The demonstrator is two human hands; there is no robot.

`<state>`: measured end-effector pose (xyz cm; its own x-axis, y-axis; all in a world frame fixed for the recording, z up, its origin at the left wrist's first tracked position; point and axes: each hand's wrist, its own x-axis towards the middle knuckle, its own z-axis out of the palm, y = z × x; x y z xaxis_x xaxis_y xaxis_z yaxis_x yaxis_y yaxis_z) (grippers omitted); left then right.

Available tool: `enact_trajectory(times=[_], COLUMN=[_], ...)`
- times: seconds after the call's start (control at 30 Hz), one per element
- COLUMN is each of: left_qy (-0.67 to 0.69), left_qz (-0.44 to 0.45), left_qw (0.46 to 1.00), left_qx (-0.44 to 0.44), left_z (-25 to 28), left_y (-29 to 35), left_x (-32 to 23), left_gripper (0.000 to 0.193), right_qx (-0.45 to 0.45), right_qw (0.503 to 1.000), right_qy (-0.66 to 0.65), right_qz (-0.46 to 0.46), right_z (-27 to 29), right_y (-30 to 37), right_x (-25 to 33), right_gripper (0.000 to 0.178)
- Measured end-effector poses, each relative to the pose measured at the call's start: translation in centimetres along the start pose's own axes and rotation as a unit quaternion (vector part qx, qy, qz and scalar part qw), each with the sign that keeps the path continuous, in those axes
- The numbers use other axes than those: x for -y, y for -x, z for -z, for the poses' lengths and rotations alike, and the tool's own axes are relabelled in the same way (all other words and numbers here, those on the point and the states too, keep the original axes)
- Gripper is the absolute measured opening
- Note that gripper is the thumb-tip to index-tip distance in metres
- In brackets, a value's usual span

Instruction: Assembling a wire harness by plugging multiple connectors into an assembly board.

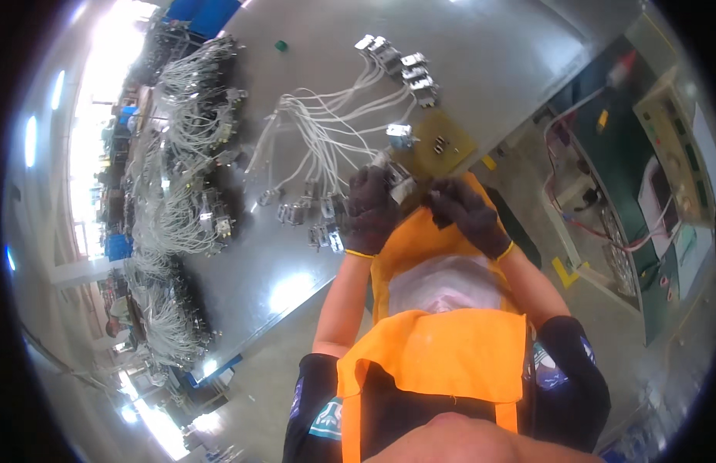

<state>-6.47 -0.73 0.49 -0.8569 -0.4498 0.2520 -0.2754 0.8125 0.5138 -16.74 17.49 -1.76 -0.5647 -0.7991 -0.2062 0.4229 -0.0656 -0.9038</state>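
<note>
Both of my hands wear dark gloves with yellow cuffs and are at the near edge of the metal table. My left hand has its fingers curled round a silvery metal connector on a white cable. Close by on the right, my right hand is closed in a pinch; what it holds, if anything, is too small to make out. A bundle of white cables fans out beyond my left hand, with metal connectors on its ends. Small dark pieces lie on a yellowish board just past my hands.
Large heaps of white cables with connectors line the table's left side. A small green object lies on the grey tabletop. To the right stands a dark green bench with a beige control box and red wires.
</note>
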Motion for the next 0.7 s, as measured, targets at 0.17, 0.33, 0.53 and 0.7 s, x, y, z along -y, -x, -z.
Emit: enact_trajectory(times=[0.17,0.33,0.53,0.7], left_qy=[-0.003,0.123,0.084,-0.006], left_qz=[-0.021,0.008,0.029,-0.028], left_qw=[1.000,0.992,0.992,0.996], left_qx=[0.008,-0.001,-0.086,-0.085], left_z=[1.1,3.1,0.9,-1.1], left_y=[-0.5,-1.0,-0.6,-0.2], left_x=[-0.8,-3.3,-3.1,-0.8], left_gripper=[0.047,0.046,0.042,0.044], right_qx=[-0.022,-0.020,-0.023,-0.016], right_qw=[0.991,0.910,0.699,0.873], right_qy=[0.128,0.328,0.537,0.314], right_qz=[0.027,0.253,0.471,0.373], right_z=[-2.1,-1.7,-1.6,-1.8], right_y=[-0.6,-1.6,-2.1,-2.3], right_x=[-1.1,-3.8,-0.6,-1.8], right_gripper=[0.023,0.019,0.010,0.012])
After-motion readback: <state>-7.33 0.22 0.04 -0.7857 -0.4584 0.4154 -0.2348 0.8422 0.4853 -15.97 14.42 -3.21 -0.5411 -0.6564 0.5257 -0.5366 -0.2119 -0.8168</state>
